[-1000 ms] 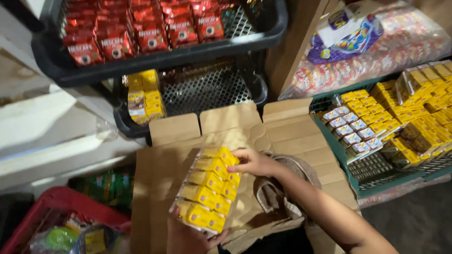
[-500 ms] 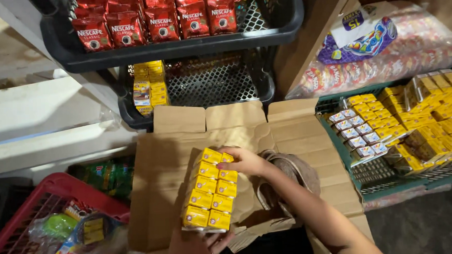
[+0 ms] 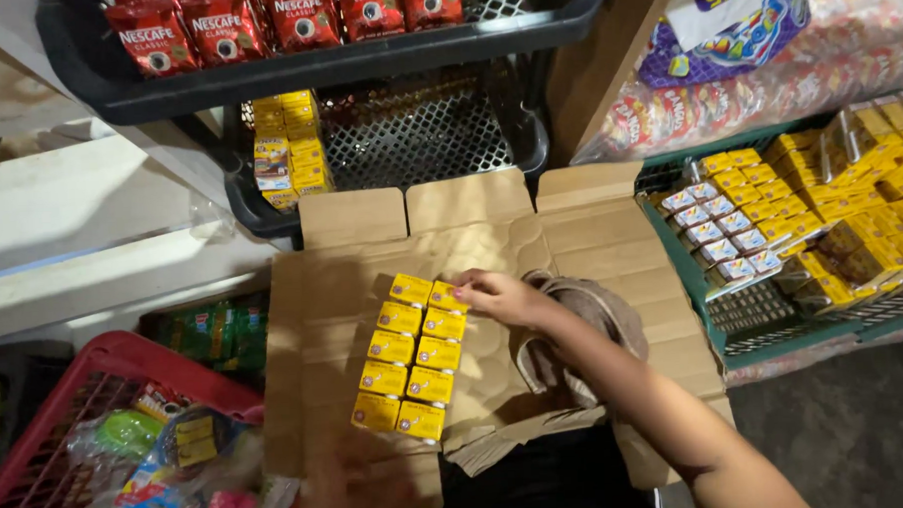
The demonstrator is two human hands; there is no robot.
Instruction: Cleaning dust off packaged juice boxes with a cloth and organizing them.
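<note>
Right hand (image 3: 500, 298) at frame centre, fingers pinched on the top right corner of the yellow pack (image 3: 408, 357), a two-column block of small boxes lying flat on the cardboard (image 3: 591, 229). Left hand (image 3: 355, 488) blurred at bottom centre, just below the pack; whether its fingers were spread or pressed together, cannot tell. Brown cloth (image 3: 584, 324) under the right forearm. Red basket (image 3: 96, 382) lower left, green crate (image 3: 687, 276) of yellow boxes at right, black crate (image 3: 365, 62) of red sachets along the top.
</note>
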